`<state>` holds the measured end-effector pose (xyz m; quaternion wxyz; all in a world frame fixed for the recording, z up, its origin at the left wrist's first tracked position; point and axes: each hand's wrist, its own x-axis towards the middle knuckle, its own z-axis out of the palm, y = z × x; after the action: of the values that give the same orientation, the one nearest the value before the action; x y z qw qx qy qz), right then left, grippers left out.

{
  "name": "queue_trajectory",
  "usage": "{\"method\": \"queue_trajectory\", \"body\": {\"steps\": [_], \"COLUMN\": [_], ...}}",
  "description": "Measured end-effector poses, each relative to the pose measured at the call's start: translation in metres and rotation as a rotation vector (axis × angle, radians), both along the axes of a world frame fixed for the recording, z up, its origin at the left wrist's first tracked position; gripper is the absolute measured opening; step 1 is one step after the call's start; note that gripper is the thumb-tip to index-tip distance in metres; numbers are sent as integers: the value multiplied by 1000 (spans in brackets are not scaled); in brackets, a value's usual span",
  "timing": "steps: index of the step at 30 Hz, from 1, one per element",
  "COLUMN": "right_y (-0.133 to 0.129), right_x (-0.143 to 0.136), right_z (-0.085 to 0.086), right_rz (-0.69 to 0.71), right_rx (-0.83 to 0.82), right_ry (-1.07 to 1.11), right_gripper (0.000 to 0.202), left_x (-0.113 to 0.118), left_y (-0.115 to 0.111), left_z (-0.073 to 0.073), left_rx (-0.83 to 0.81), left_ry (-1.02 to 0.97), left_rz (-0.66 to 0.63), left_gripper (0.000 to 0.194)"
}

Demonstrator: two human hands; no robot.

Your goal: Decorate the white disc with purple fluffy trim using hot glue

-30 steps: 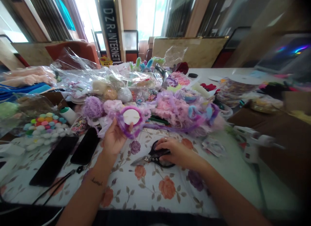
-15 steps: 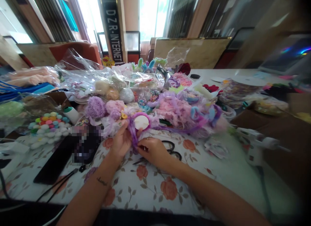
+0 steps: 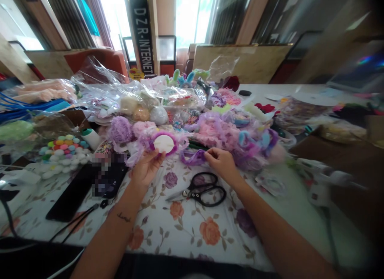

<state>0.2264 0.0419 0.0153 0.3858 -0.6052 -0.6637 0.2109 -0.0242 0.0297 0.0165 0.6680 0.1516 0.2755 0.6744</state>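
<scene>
A white oval disc (image 3: 163,144) with a fuzzy purple rim is pinched at its lower edge by my left hand (image 3: 149,167). My right hand (image 3: 222,163), off to the right, has its fingertips closed on a purple ribbon-like strip (image 3: 192,159). That strip loops leftward from my fingers and lies in front of the pile; whether it joins the disc's rim I cannot tell. Black-handled scissors (image 3: 195,194) rest on the flowered tablecloth (image 3: 162,235), below and between both hands.
Pink and lilac fluffy material (image 3: 213,129) is heaped behind my hands. Left are colourful pompoms (image 3: 64,145), a thread spool (image 3: 90,138) and a dark phone-like slab (image 3: 70,195) with cables. A glue gun (image 3: 318,179) stands right, beside a brown box (image 3: 339,151). Clear plastic bags (image 3: 99,77) lie behind.
My hands have moved apart: the left slightly left with the disc, the right rightward and up, drawing the purple strip along. The scissors are now uncovered.
</scene>
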Motion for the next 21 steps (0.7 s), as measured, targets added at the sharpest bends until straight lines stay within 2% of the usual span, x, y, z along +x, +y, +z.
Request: {"method": "queue_trajectory", "body": {"steps": [4, 6, 8, 10, 12, 13, 15, 18, 19, 21], "right_y": [-10, -20, -31, -41, -50, -54, -60, -65, -65, -64], "right_x": [13, 14, 11, 4, -5, -10, -19, -26, -27, -26], "right_z": [5, 7, 8, 9, 8, 8, 7, 1, -1, -6], "right_rz": [-124, -142, -13, 219, 405, 451, 459, 372, 342, 286], "right_rx": [75, 111, 80, -36, -191, -257, -332, -368, -372, -367], "right_ry": [31, 175, 422, 627, 686, 670, 627, 652, 671, 701], "right_gripper": [34, 36, 39, 46, 54, 56, 58, 53, 52, 52], "left_x": [2, 4, 8, 12, 17, 19, 22, 27, 29, 29], "left_y": [-3, -7, -12, -17, -23, -25, -28, -30, -30, -29], "left_z": [-1, 1, 1, 2, 2, 1, 1, 0, 0, 3], "left_rx": [24, 49, 99, 143, 142, 132, 118, 169, 205, 279], "left_ry": [68, 125, 226, 336, 422, 460, 514, 607, 684, 946], "left_rz": [-73, -136, -243, -354, -420, -435, -441, -418, -387, -242], "left_gripper": [21, 24, 32, 39, 42, 44, 49, 54, 55, 53]}}
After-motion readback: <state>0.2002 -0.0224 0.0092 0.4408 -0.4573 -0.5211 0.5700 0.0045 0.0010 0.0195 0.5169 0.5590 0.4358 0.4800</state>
